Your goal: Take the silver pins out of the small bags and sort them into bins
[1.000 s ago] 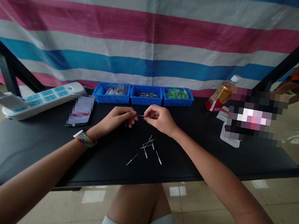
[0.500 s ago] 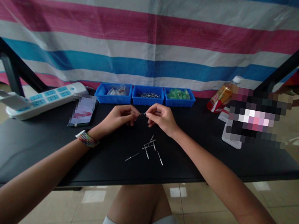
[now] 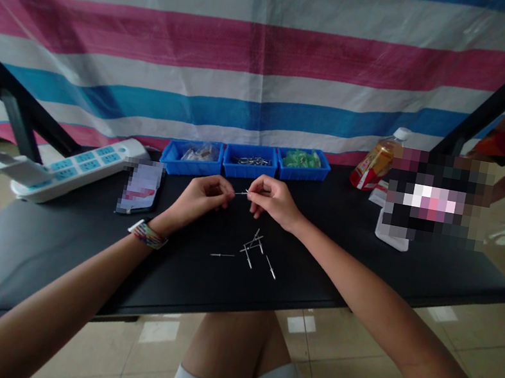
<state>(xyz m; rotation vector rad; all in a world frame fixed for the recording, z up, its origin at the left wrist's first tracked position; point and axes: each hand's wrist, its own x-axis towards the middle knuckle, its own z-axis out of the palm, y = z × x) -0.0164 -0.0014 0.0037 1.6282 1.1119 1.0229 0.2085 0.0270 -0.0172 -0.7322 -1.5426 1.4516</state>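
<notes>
Two hands pinch one thin metal pin above the black surface [image 3: 367,261].

No writing is legible: phone and bottle label are blurred. Three blue bins [image 3: 246,160] sit behind the hands. Left hand [image 3: 202,196] and right hand [image 3: 273,199] each close fingertips on the pin [image 3: 241,193], held just above the surface, long axis running left-right, roughly level. Loose pins [image 3: 251,251] lie scattered just nearer the person.

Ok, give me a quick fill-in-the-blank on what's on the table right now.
Both hands, left hand and right hand, pinch one thin metal ____ between them.
The bins at the table's back edge number ____.
The bracelet sits on the ____ wrist.
Missing words: pin; three; left
</notes>
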